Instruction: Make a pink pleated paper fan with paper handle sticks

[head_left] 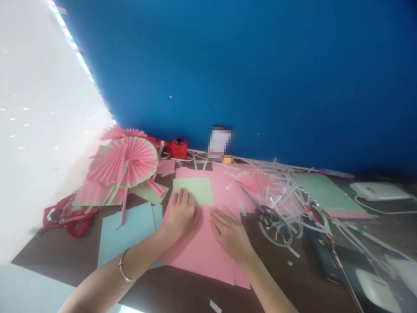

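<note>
Pink paper sheets (202, 248) lie stacked on the dark table in front of me. Across their upper part rests a smaller light green paper (202, 189). My left hand (183, 213) is laid on the papers, its fingertips on the green piece's lower edge and its fingers stretched out. Just to the right, my right hand (228, 228) lies flat on the pink sheet with its fingers extended. Neither hand grips anything. Blue paper (127, 230) sits left of my left forearm. Black-handled scissors (265, 217) lie right of my right hand.
Folded pink paper fans (130, 163) with green edges stand at the left, near a red bag (76, 221). A red tape roll (179, 148) is by the blue wall. White strips (276, 191) tangle at right, beside a green sheet stack (329, 195) and a white device (379, 191).
</note>
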Demonstrator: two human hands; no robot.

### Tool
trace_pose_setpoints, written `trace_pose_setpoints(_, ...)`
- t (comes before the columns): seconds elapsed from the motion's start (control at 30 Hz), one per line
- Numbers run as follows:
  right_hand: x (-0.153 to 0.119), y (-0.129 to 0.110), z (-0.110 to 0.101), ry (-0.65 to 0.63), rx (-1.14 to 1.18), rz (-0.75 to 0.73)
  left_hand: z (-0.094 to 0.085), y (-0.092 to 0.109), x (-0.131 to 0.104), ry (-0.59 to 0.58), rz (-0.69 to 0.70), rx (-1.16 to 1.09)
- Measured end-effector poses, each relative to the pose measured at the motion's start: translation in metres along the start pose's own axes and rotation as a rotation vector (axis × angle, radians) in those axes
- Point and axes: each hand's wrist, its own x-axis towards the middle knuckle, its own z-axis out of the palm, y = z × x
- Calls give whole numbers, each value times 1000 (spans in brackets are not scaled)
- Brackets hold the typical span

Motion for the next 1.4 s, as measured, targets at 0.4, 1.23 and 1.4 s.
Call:
trace_pose_setpoints(0.4, -2, 1, 0, -1, -40, -14, 0, 1, 1, -18, 35, 47)
trace_pose_setpoints(1.23, -3, 5, 0, 10, 79, 51, -1, -1, 3, -23, 78, 148)
trace_pose_setpoints(1.4, -4, 17, -4, -16, 229, 218, -11, 3, 3, -183, 295, 158)
